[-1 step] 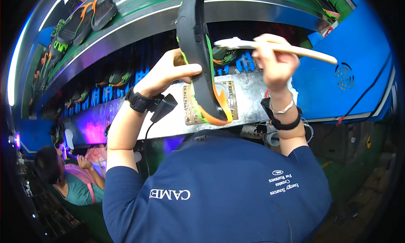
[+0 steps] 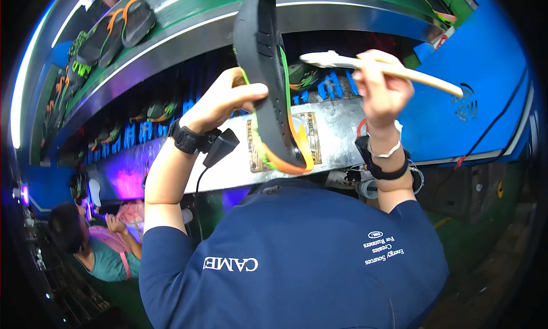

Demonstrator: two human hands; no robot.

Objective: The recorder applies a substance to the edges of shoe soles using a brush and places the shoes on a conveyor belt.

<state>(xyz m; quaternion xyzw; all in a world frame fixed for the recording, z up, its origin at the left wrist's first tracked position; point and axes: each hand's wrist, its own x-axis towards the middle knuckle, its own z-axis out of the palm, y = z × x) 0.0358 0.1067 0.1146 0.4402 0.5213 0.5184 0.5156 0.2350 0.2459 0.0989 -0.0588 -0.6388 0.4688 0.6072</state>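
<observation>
My left hand [image 2: 222, 103] grips a black shoe sole [image 2: 265, 72] with a green and orange edge and holds it up on edge in front of me. My right hand [image 2: 382, 89] is closed around the light wooden handle of a brush [image 2: 422, 76]. The brush's white head [image 2: 319, 58] points left, close to the right side of the sole. I cannot tell whether it touches. A black band with a small clipped device and a cable sits on my left wrist. A bracelet and a dark band circle my right wrist.
Several black, orange and green soles [image 2: 114, 32] lie on a green belt at the upper left. A grey metal machine panel [image 2: 337, 135] runs behind my hands, with a blue cabinet [image 2: 485, 117] to the right. Another person [image 2: 85, 249] sits at the lower left.
</observation>
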